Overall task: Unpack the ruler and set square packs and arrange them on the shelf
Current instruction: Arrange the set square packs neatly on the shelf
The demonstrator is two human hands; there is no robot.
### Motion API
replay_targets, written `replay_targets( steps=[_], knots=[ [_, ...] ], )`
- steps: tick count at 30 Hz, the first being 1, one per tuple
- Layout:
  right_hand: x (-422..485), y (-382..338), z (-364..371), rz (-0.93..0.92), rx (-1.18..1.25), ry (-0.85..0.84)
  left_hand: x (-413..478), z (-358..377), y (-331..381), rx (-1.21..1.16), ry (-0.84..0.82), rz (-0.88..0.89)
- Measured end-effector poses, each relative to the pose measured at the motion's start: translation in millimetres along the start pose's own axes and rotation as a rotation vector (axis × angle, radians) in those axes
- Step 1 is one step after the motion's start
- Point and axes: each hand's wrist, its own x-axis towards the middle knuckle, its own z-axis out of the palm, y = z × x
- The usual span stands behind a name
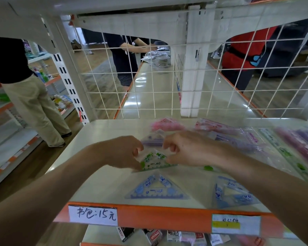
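Ends of the green set square (154, 161) were pinched by left hand (121, 153) and right hand (185, 150), its long edge facing the front edge of the shelf (100, 183).

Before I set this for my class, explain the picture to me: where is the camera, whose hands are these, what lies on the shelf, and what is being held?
No machine here: one wide-angle camera worn on a person's head looks down at their bare hands. The left hand and right hand each pinch a green set square over a white shelf. Nearer the front lie a blue set square and a second blue set square. Behind the hands are a purple set square and a pink pack; ruler packs lie to the right.
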Motion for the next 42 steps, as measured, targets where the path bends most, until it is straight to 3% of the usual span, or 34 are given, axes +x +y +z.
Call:
replay_targets(
  steps=[15,20,22,27,37,42],
  knots=[
    [-1.7,-1.4,7.7,0.022,-0.056,-0.009,6.3,1.9,11.4,0.077,-0.004,0.059],
    [29.0,22.7,-36.1,0.145,0.0,0.176,35.2,-45.8,-6.3,-0.178,0.225,-0.045],
    [47.0,31.0,-41.2,0.199,-0.067,0.129,57.2,-51.6,-9.6,-0.187,0.266,-0.089],
    [83.0,51.0,-23.4,0.29,-0.147,-0.012,102.1,-39.7,-1.7,-0.18,0.169,-0.088],
    [119.2,61.8,-17.5,0.368,0.144,0.056,151.1,-30.9,-1.5,-0.345,0.202,-0.17],
    [120.0,59.4,-15.3,0.413,0.267,0.124,150.1,-26.4,1.1,-0.387,0.315,-0.166]
  ],
)
